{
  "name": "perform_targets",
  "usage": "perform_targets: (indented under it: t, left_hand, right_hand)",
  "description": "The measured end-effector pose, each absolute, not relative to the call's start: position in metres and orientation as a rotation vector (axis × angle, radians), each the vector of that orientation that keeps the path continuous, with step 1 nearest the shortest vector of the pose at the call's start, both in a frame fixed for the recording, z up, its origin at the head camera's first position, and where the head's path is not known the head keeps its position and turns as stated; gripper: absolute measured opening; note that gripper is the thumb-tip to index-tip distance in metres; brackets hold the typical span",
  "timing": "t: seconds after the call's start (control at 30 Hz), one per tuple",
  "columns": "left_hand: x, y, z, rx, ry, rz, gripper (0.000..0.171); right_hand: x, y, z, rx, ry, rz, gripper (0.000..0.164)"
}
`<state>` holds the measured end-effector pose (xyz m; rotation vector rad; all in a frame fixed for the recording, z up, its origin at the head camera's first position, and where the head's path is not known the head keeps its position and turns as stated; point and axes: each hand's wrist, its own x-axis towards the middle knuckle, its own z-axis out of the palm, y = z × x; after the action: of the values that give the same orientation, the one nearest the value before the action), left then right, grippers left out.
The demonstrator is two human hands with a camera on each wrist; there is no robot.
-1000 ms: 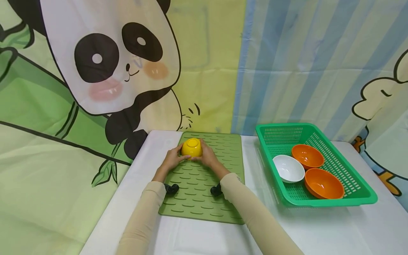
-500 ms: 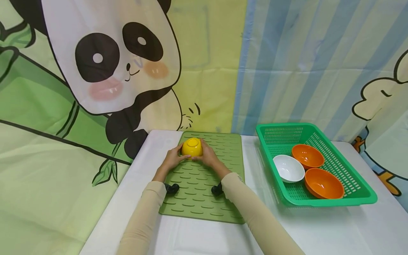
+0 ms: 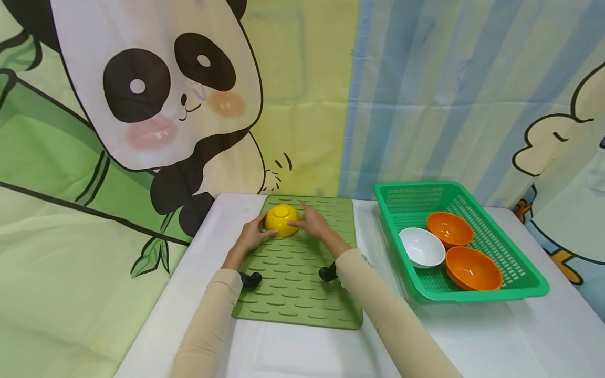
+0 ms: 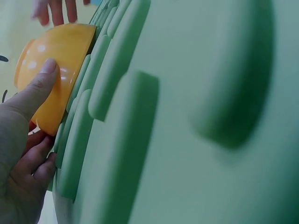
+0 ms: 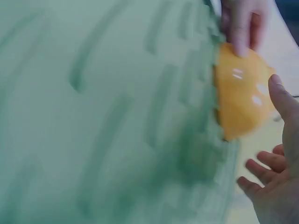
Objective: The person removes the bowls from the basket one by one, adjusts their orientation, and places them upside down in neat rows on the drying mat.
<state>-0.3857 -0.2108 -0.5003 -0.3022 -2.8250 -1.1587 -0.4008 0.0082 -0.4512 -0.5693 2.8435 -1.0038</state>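
A yellow bowl (image 3: 281, 220) rests upside down at the far end of the green ridged mat (image 3: 288, 294). My left hand (image 3: 250, 235) holds it from the left; in the left wrist view the thumb (image 4: 43, 86) lies on the bowl's side and the fingers are around its far side, partly hidden. On the other side my right hand (image 3: 314, 221) has its fingers spread. Seen from the right wrist, a gap separates those fingers (image 5: 266, 172) from the bowl's wall, and the thumb is close to the bowl.
A green plastic basket (image 3: 472, 297) stands to the right on the white table (image 3: 302, 352). Inside it are a white bowl (image 3: 422, 248) and two orange bowls, one farther back (image 3: 450, 229) and one nearer (image 3: 473, 269). A printed curtain (image 3: 312, 105) hangs behind the table.
My right hand has loosened from the yellow bowl and moved slightly right, its fingers spreading. My left hand still holds the bowl. The head view has shifted a little.
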Motion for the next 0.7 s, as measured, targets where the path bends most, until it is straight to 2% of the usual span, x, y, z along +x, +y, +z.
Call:
perform_targets:
  t: [0.17,0.27,0.47,0.6,0.7]
  left_hand:
    - [-0.386,-0.210,-0.501,-0.311,-2.809,-1.197,0.084]
    - [-0.385,-0.214,-0.500,-0.303,-2.806,-1.211,0.084]
    - [-0.387,-0.216,-0.503,-0.300,-2.804,-1.219,0.085]
    - [-0.387,-0.215,-0.503,-0.315,-2.804,-1.218,0.085]
    - [-0.388,-0.213,-0.504,-0.326,-2.799,-1.214,0.084]
  right_hand:
    - [-0.403,0.041,-0.402,-0.619,2.763,-1.020,0.077]
    - [-0.405,0.066,-0.366,-0.744,2.697,-0.993,0.068]
    - [-0.394,0.141,-0.304,-0.786,2.722,-0.934,0.060]
    - [-0.388,0.203,-0.294,-0.688,2.778,-0.981,0.057]
    - [-0.385,0.247,-0.303,-0.627,2.800,-0.999,0.054]
